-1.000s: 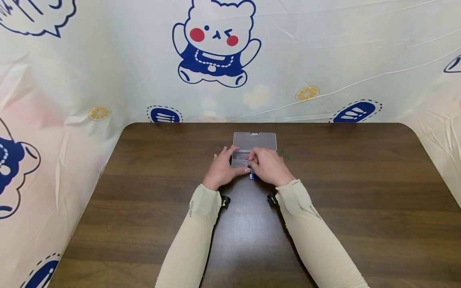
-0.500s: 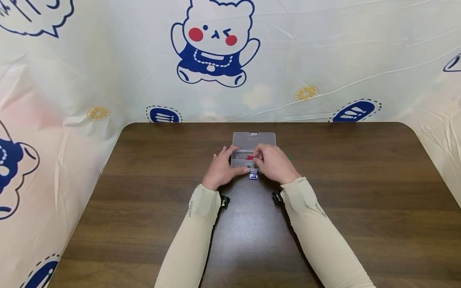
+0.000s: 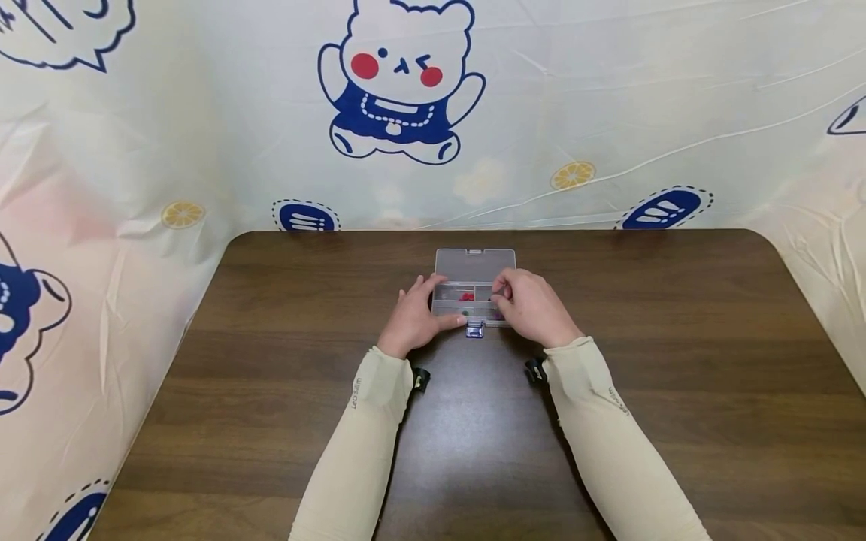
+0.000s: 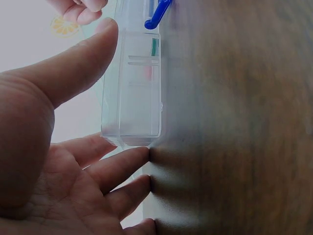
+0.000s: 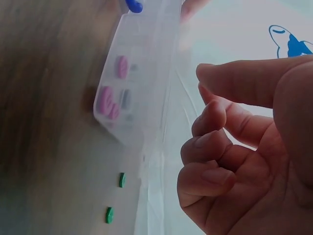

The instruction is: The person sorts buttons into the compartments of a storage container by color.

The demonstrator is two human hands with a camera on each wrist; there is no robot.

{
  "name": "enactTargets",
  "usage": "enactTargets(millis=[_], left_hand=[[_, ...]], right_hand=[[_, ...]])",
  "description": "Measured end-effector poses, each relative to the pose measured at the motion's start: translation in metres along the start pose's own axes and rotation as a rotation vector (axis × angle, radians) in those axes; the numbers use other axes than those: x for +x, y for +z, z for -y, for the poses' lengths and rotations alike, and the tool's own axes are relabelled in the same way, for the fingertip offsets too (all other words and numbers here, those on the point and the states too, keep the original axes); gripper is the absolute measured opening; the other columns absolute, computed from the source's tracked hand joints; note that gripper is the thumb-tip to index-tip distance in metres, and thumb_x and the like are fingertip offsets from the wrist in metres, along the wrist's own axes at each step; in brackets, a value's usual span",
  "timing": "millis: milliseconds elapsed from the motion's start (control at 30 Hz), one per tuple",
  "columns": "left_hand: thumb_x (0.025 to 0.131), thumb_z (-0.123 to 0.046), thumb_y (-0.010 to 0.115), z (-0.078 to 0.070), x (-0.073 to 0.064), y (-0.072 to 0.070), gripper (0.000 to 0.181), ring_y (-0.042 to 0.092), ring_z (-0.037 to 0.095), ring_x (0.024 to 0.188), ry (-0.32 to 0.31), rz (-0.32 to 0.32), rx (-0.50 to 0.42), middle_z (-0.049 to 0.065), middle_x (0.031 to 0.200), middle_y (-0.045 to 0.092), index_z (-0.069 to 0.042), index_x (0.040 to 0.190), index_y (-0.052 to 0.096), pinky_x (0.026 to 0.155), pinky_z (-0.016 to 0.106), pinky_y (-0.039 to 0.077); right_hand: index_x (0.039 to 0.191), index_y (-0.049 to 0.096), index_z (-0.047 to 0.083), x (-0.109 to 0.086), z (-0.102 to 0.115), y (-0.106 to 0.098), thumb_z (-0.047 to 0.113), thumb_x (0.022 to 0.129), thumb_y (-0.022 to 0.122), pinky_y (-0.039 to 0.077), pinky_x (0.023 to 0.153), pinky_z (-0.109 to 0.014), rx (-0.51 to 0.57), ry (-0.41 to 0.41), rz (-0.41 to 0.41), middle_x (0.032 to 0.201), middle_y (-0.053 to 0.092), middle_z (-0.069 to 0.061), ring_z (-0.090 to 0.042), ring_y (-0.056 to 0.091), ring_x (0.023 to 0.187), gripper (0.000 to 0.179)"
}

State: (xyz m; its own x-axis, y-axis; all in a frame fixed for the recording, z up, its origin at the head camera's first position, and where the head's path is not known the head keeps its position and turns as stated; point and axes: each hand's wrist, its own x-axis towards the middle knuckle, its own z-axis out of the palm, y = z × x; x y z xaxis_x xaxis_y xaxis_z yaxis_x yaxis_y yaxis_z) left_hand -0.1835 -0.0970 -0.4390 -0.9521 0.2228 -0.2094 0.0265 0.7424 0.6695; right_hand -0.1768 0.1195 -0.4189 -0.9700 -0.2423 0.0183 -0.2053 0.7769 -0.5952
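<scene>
A clear compartment box [image 3: 446, 306] stands on the table with its lid [image 3: 476, 261] folded back and a blue latch [image 3: 475, 330] hanging at the front. My left hand [image 3: 411, 319] spreads around its left end; the thumb reaches over the front rim and straight fingers touch the end and the table. Small red pieces [image 3: 467, 297] lie in a back compartment. Above the right part is my right hand [image 3: 536, 304], thumb and index tips close together, other fingers curled. No piece shows between those tips. Pinkish pieces [image 5: 106, 101] show through the box wall in the right wrist view.
Two small green pieces [image 5: 122, 179] lie on the table beyond the box's right end, hidden behind my right hand in the head view. A printed curtain [image 3: 609, 113] hangs behind the brown table [image 3: 304, 300].
My right hand has moved right, from over the middle of the box to its right part, uncovering the red pieces in the back compartment. My left hand keeps its place.
</scene>
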Motion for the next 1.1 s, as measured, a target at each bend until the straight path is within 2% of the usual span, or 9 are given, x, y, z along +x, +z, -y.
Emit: enactTargets(millis=[367,700,1100], left_hand=[[0.084,-0.041,0.082,0.001,0.0,0.0,0.079,0.018,0.028,0.153,0.009,-0.003,-0.005,0.009,0.161,0.034,-0.017,0.15,0.046,0.124,0.05,0.007],[0.084,-0.04,0.082,0.0,0.0,0.0,0.079,0.016,0.027,0.153,0.003,0.005,-0.005,0.008,0.162,0.032,-0.018,0.15,0.045,0.124,0.049,0.005],[0.084,-0.04,0.082,0.0,0.0,0.0,0.08,0.016,0.027,0.153,-0.001,0.007,-0.011,0.008,0.163,0.031,-0.018,0.151,0.044,0.124,0.05,0.006]], right_hand=[[0.1,0.066,0.006,-0.004,-0.011,-0.003,0.012,0.096,0.066,0.045,0.072,-0.035,0.02,0.025,-0.019,0.088,0.059,-0.007,-0.023,0.054,0.079,0.007],[0.098,0.066,0.006,-0.008,-0.024,-0.015,0.012,0.097,0.064,0.043,0.07,-0.036,0.038,0.042,-0.052,0.085,0.058,-0.008,-0.024,0.052,0.078,0.007],[0.101,0.065,0.004,-0.01,-0.04,-0.019,0.012,0.098,0.063,0.043,0.076,-0.039,0.048,0.103,-0.057,0.092,0.057,-0.011,-0.028,0.052,0.086,0.008]])
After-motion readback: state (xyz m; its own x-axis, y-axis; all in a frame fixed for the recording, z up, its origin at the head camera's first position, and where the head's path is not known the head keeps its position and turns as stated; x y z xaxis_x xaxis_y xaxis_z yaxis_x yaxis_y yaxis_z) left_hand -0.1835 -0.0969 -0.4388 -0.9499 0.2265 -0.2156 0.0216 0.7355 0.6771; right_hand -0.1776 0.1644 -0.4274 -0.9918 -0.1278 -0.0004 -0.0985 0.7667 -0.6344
